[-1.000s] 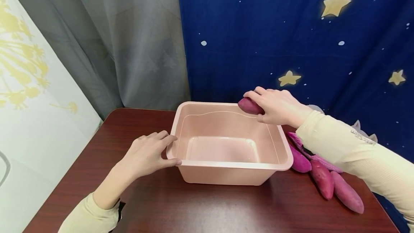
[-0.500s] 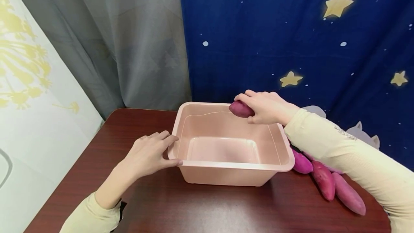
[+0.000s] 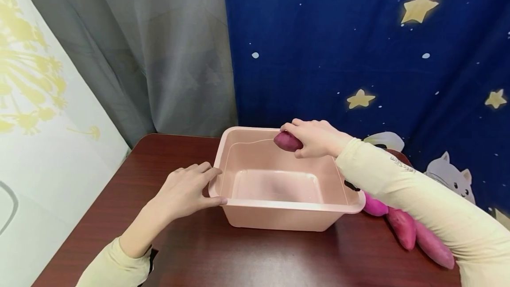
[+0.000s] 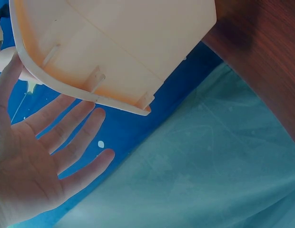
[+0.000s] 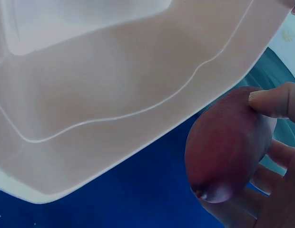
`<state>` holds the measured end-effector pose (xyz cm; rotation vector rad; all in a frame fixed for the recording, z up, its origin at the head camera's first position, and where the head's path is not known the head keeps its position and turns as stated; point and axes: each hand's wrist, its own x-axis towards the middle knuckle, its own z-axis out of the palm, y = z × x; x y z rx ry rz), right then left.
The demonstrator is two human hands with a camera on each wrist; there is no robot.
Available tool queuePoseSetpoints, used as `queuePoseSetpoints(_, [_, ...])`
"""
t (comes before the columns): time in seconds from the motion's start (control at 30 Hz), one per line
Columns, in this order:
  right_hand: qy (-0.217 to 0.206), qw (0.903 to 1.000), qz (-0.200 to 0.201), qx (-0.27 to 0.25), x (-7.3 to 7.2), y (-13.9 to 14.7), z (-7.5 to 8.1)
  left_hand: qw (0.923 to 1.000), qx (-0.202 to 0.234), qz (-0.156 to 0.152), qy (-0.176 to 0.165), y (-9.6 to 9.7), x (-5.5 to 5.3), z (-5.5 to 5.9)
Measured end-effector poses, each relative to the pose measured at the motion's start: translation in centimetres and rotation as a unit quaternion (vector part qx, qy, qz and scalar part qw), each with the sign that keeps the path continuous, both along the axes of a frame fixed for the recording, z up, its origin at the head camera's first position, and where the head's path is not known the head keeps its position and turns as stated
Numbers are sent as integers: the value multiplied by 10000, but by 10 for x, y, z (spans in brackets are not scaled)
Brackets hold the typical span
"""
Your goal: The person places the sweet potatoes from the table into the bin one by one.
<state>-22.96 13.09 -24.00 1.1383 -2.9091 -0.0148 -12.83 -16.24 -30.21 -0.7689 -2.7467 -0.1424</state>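
Observation:
A purple sweet potato (image 3: 287, 141) is in my right hand (image 3: 316, 138), gripped between thumb and fingers above the back right part of a pink plastic basin (image 3: 284, 206). In the right wrist view the thumb lies on one side of the sweet potato (image 5: 228, 147) and the fingers lie behind it. My left hand (image 3: 191, 189) touches the basin's left rim. Its fingers (image 4: 76, 147) are spread and fairly straight in the left wrist view, with tips at the rim's underside. No item shows inside the basin, only a shadow on its floor.
Right of the basin lie a bright magenta item (image 3: 375, 206), a reddish sweet potato (image 3: 401, 228) and a longer purple one (image 3: 435, 246), partly hidden by the right sleeve (image 3: 402, 185). All rest on a dark wooden table (image 3: 255, 260). Grey and blue curtains (image 3: 287, 56) hang behind.
My right hand has carried the sweet potato leftward and slightly down over the basin. The left hand keeps its place at the rim. The view has shifted slightly.

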Motion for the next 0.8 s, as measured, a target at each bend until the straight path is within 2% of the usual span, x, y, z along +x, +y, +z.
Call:
queuePoseSetpoints(0.53, [-399,9989,221,57,-13,-23,-25,10000,-56,51,-44,0,-1,-1])
queuePoseSetpoints(0.8, [-496,9940,907,-347,-20,-28,-41,10000,-53,40,-58,-1,-1,0])
